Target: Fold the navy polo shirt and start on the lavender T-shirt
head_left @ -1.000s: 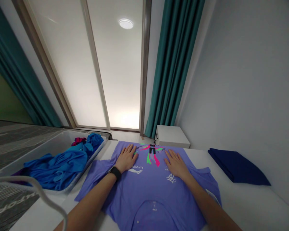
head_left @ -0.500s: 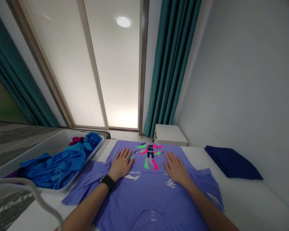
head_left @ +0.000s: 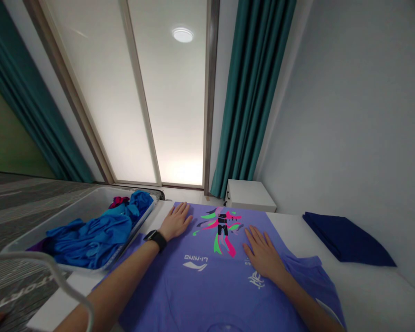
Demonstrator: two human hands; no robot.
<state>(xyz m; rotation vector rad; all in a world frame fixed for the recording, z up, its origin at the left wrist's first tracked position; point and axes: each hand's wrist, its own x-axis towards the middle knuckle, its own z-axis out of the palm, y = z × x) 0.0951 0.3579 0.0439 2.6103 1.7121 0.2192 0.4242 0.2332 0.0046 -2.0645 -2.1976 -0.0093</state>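
Observation:
A purple T-shirt point(head_left: 210, 290) lies spread out on the white table point(head_left: 363, 295), its neckline toward me and its hem at the far side. Bright pink, green and black print and white lettering mark its front. My left hand point(head_left: 175, 222) rests flat near the far left corner of the shirt, fingers extended; a black watch is on that wrist. On the right half of the cloth, beside the coloured print, my right hand point(head_left: 263, 253) lies palm down with its fingers spread. Neither hand grips the fabric.
At the left stands a whitish plastic tub point(head_left: 78, 203) holding blue clothes point(head_left: 97, 237) and a dark red piece. A folded navy cloth point(head_left: 347, 237) lies on the table's right side. Beyond the table is a white cabinet point(head_left: 251, 196). A pale cable point(head_left: 60, 279) crosses the lower left.
My left hand has slid away from me to the shirt's far edge. My right hand stays on the right half. The view has shifted slightly, and the shirt's neckline sits lower in it.

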